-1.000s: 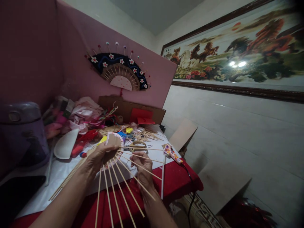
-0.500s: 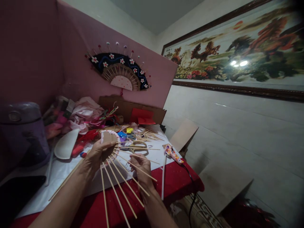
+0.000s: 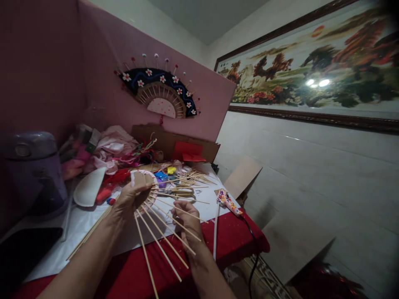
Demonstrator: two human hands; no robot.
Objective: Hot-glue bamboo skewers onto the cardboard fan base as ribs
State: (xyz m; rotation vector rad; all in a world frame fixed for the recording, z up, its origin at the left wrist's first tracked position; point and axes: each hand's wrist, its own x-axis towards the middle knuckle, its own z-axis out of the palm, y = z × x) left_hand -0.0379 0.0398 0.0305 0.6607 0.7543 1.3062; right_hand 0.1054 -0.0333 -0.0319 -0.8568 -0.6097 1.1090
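Shifted since 1 s ago: fan frame w/ sticks (image 3: 162, 232) has turned, its sticks now swing toward lower right rather than hanging straight down; both hands sit slightly higher, head view panned a bit right.

Near:
- Left hand (image 3: 132, 199): closed round the cardboard hub (image 3: 144, 182) of the fan frame, thumb on top, holding it up above the table.
- Right hand (image 3: 185, 220): fingers pinched on one stick among the radiating set, just right of the hub; grip closed on that stick.
- Sticks: thin, pale wood, spread fan-wise from hub, crossing over red tablecloth (image 3: 230, 241) at table edge.

Mid:
- White sheet (image 3: 77, 224) covering table under left forearm.
- Scissors (image 3: 181, 193), lying flat just beyond right hand.
- Glue gun (image 3: 227, 201), patterned body, near table's right edge, black cord (image 3: 252, 249) dropping off the side.
- Loose stick pile (image 3: 193, 177), behind scissors.
- White curved foam pc (image 3: 89, 187), left of hub.
- Purple appliance (image 3: 31, 174), far left; dark flat item in front of it, type unclear.

Far:
- Pink cloth heap (image 3: 109, 147) & coloured scraps at table back.
- Cardboard pcs (image 3: 174, 141) leaning on pink wall.
- Finished fan (image 3: 158, 93), black band w/ white flowers, mounted on wall.
- Framed horse picture (image 3: 311, 70) on right wall.
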